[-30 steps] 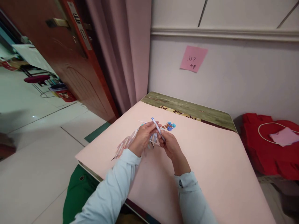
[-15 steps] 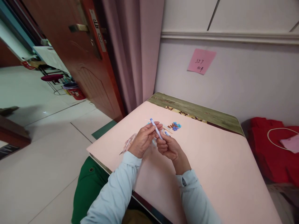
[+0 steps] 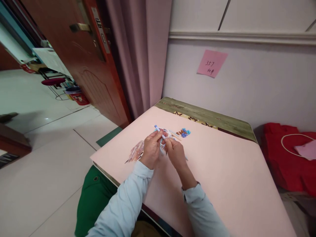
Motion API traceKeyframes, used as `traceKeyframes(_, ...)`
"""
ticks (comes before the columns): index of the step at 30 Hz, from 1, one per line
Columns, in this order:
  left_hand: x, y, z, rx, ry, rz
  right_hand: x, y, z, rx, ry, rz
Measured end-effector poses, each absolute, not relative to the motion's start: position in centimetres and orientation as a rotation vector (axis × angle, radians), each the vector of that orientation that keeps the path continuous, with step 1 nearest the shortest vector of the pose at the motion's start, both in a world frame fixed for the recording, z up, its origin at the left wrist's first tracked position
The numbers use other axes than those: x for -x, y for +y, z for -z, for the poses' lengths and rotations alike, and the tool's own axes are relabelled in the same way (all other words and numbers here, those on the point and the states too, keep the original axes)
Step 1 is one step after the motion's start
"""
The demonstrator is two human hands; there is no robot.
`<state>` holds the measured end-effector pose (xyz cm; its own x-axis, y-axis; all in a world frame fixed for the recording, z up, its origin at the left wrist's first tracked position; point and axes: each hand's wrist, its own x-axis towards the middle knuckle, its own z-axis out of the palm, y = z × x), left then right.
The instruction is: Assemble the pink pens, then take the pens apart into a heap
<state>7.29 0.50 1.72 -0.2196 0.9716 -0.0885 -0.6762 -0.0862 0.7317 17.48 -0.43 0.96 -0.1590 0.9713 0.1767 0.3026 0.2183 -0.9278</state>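
Observation:
My left hand (image 3: 151, 149) and my right hand (image 3: 174, 152) meet over the pink tabletop (image 3: 222, 177), both with fingers closed on a thin blue-and-white pen (image 3: 160, 132) that sticks up to the left. Several loose pen parts lie under and beside the hands. A clear bundle of pen barrels (image 3: 136, 153) lies just left of my left hand. A small heap of blue and brown caps (image 3: 184, 132) sits beyond my right hand.
The table meets a white wall bearing a pink sticky note (image 3: 211, 63). A pink curtain (image 3: 140, 56) and a brown door (image 3: 86, 62) stand at left. A red bag (image 3: 288, 154) lies to the right. Tiled floor and a green cushion (image 3: 95, 200) are at left below.
The hands have drawn closer together and lower toward the table. The pen now tilts further left and my right fingers have moved up along it.

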Motion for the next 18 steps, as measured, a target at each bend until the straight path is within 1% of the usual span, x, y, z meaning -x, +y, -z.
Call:
traceKeyframes(2,-7.4,0.6,-1.7,-0.483,0.798,-1.669,-17.1,-0.7,-0.7,1.297,-1.746,-0.625)
traceKeyframes(3,-7.4,0.7,-1.8,-0.469,0.802,-1.676,-17.0,-0.8,-0.7,1.322,-1.768,-0.514)
traceKeyframes(4,-7.4,0.7,-1.9,-0.459,0.806,-1.677,-16.9,-0.8,-0.7,1.340,-1.774,-0.453)
traceKeyframes(6,-7.3,0.8,-2.1,-0.455,0.819,-1.666,-17.0,-0.8,-0.9,1.351,-1.766,-0.477)
traceKeyframes(8,-7.3,0.7,-2.2,-0.447,0.845,-1.669,-17.3,-0.7,-1.2,1.325,-1.713,-0.690)
traceKeyframes(11,-7.3,0.5,-2.1,-0.442,0.870,-1.639,-17.9,-0.3,-1.4,1.208,-1.505,-1.255)
traceKeyframes(13,-7.5,0.2,-2.1,-0.458,0.868,-1.617,-18.2,-0.1,-1.4,1.139,-1.325,-1.542)
traceKeyframes(15,-7.7,-0.2,-2.2,-0.493,0.876,-1.641,-18.4,0.2,-1.3,1.109,-1.214,-1.653)
traceKeyframes(18,-7.9,-0.5,-2.2,-0.598,0.919,-1.680,-18.5,0.4,-1.0,1.103,-1.166,-1.678)
